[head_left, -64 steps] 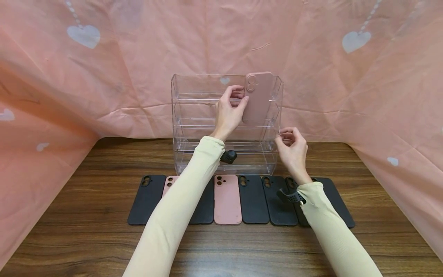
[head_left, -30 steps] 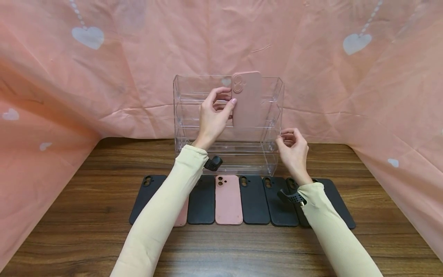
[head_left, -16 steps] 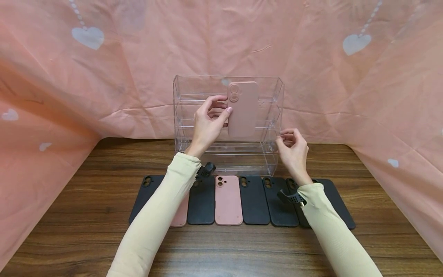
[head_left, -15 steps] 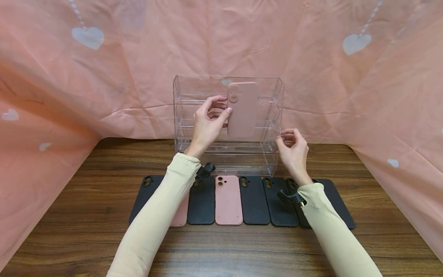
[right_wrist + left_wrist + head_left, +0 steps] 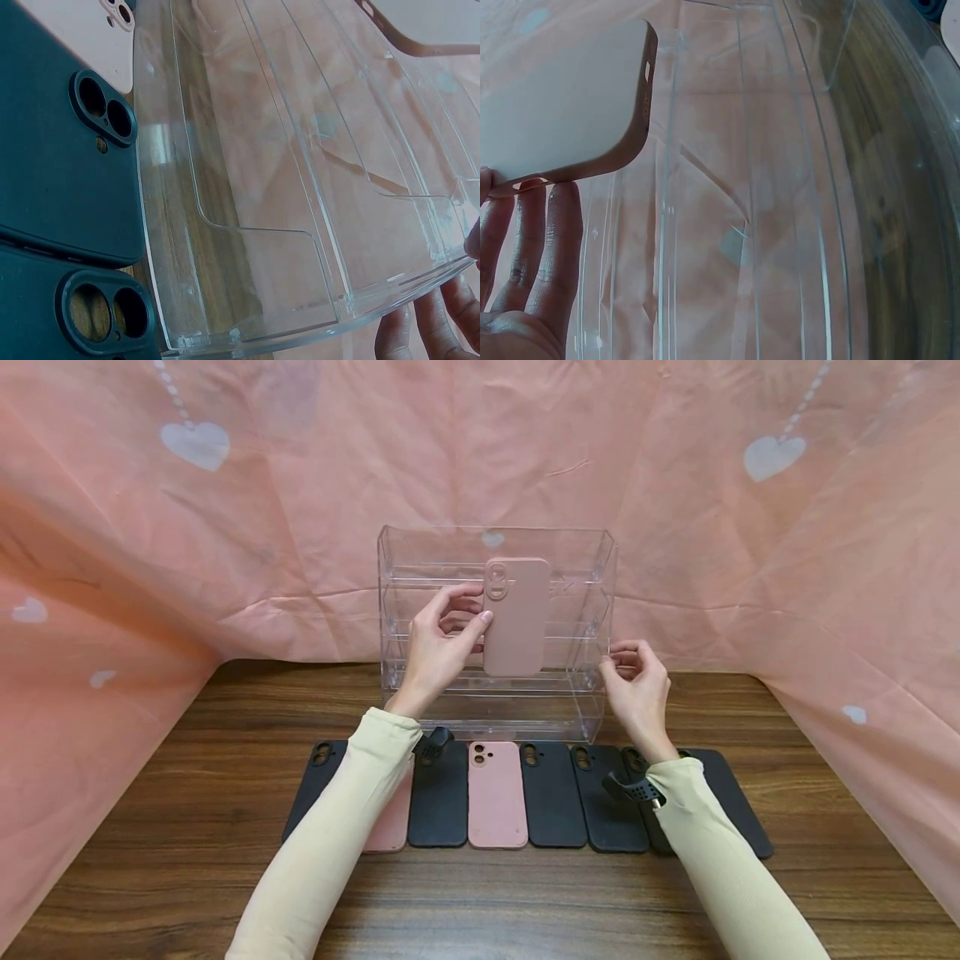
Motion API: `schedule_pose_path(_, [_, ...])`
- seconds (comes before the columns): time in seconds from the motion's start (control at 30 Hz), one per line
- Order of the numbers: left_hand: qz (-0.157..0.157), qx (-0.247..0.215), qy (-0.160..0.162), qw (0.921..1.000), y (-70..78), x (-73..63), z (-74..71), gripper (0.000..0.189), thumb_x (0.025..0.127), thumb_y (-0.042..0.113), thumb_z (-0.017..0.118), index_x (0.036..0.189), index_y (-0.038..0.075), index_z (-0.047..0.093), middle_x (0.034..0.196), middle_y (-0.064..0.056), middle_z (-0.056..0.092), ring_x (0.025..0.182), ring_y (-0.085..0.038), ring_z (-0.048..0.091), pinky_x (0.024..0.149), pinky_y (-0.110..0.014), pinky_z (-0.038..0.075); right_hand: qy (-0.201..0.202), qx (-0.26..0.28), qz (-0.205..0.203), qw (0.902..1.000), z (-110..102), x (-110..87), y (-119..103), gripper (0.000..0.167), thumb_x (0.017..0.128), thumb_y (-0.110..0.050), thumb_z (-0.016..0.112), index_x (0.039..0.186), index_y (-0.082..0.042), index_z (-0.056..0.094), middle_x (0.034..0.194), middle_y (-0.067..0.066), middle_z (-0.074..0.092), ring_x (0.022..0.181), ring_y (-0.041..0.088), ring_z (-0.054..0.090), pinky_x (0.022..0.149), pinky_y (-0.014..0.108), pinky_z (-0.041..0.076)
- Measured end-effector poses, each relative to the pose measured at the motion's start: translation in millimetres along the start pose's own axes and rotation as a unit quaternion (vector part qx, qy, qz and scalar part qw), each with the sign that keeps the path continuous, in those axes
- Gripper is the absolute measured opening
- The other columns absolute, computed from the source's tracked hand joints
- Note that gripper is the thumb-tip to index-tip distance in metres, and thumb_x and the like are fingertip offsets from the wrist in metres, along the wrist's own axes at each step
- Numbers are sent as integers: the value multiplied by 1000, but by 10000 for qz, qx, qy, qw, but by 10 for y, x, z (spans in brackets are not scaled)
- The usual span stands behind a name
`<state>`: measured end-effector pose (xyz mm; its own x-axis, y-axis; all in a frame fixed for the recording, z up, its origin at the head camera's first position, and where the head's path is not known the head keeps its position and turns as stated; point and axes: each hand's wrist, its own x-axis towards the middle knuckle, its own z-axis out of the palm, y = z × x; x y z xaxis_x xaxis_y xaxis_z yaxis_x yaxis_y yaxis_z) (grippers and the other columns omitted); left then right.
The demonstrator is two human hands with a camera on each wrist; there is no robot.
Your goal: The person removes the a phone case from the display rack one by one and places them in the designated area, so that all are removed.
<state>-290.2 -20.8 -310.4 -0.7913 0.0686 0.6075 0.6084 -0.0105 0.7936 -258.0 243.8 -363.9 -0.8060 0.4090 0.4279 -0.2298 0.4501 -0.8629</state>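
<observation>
A pink phone case [image 5: 517,631] is upright in front of the clear acrylic tiered rack [image 5: 487,727], its camera cutout at the upper left. My left hand [image 5: 437,639] pinches the case by its left edge, thumb in front and fingers behind. From the left wrist view, a lower corner of this pink case [image 5: 570,105] shows with fingers [image 5: 555,247] along its edge. At the rack's right side, my right hand [image 5: 637,689] grips the side wall between thumb and curled fingers. The right wrist view has those fingers [image 5: 435,322] at the rack's rim [image 5: 375,311].
Before the rack, phone cases lie in a row on the wooden table [image 5: 480,902]: several dark ones [image 5: 557,802] and two pink, one pink case [image 5: 498,802] mid-row. My forearms partly cover the row. A pink cloth [image 5: 300,527] with white hearts hangs behind and at both sides.
My left hand has brought the pink case down and to the left, from near the rack's upper right to in front of its middle tiers. The right hand has stayed at the rack's side.
</observation>
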Motion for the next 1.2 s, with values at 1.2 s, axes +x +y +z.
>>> schedule_pose_path(1.2, [-51,856,-338,9957,81,-328,-545,39,93,10,75,131,15,66,107,-12,74,88,-13,72,79,-30,64,-51,75,-49,9999,-35,21,-1,19,93,-12,65,109,-1,65,86,-11,64,69,-5,64,55,12,55])
